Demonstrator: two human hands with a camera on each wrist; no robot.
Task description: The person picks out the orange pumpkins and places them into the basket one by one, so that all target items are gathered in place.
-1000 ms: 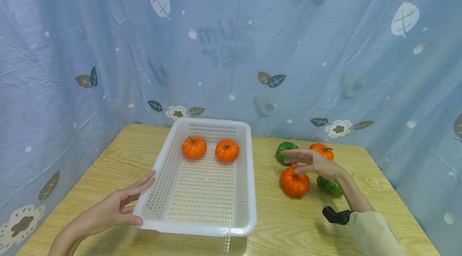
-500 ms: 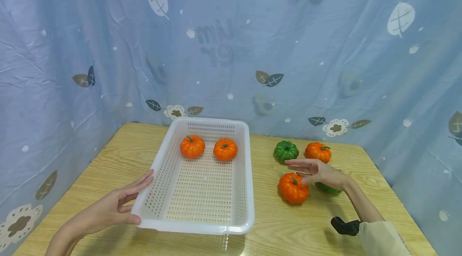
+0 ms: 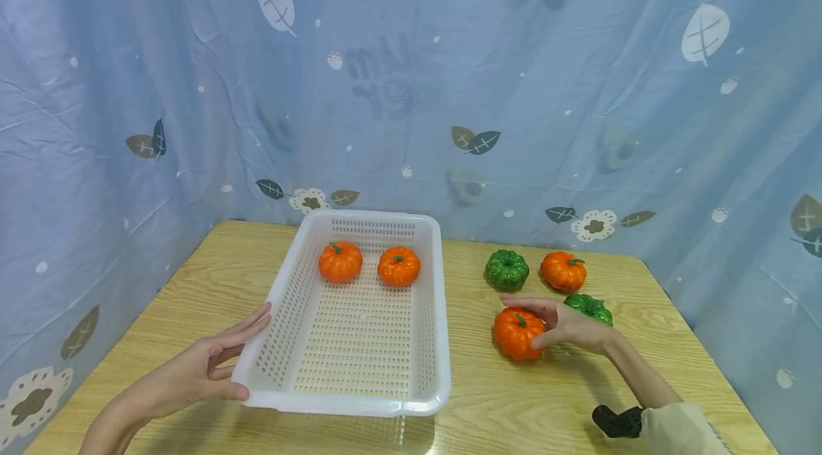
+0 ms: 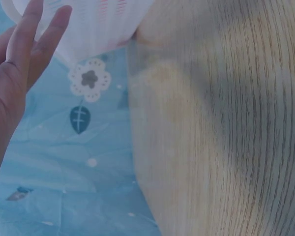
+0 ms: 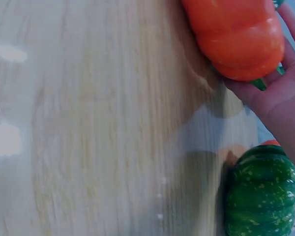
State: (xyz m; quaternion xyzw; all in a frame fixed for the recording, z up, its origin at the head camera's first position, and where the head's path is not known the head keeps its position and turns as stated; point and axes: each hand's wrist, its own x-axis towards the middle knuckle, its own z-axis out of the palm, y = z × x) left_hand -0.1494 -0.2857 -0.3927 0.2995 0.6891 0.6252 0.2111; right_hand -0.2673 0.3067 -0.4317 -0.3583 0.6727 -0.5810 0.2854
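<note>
My left hand (image 3: 202, 374) touches the left side and near-left corner of a white perforated plastic basket (image 3: 443, 341), with fingers fairly straight; the left wrist view shows the fingers (image 4: 24, 39) spread against the basket's wall. Two small orange pumpkins, one at left (image 3: 340, 262) and one at right (image 3: 399, 267), sit at the basket's far end. On the table to the right, my right hand (image 3: 571, 325) holds another small orange pumpkin (image 3: 516, 336), thumb on the near side and fingers across the far side. In the right wrist view this pumpkin (image 5: 236, 37) partly hides the fingers.
Behind the right hand are a green pumpkin (image 3: 506, 269), an orange pumpkin (image 3: 562, 272) and another green pumpkin (image 3: 589, 308). The wooden table (image 3: 501, 412) ends at a blue patterned curtain (image 3: 398, 98). A black device (image 3: 618, 421) is at the right wrist.
My right hand has come down from above the front orange pumpkin and moved around it; that pumpkin has shifted slightly nearer. The left hand stays at the basket.
</note>
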